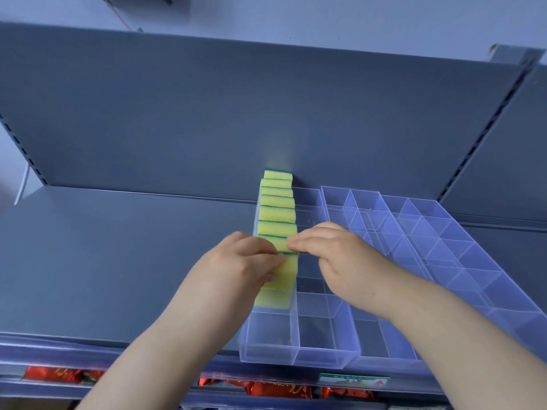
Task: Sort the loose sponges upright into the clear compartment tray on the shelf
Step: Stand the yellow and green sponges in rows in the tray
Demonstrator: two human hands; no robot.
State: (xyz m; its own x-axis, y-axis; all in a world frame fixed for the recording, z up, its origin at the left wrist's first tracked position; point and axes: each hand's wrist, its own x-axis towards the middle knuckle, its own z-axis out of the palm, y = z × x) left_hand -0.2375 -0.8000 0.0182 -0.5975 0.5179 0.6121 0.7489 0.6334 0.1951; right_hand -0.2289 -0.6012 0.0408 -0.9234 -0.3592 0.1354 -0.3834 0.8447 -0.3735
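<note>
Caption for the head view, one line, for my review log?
Left hand holds and right hand touches upright yellow sponges in the clear tray, leftmost column.

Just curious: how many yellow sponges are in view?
9 sponges: all upright in one row down the clear tray's leftmost column; the left hand and right hand grip nearer ones and may hide more.
</note>
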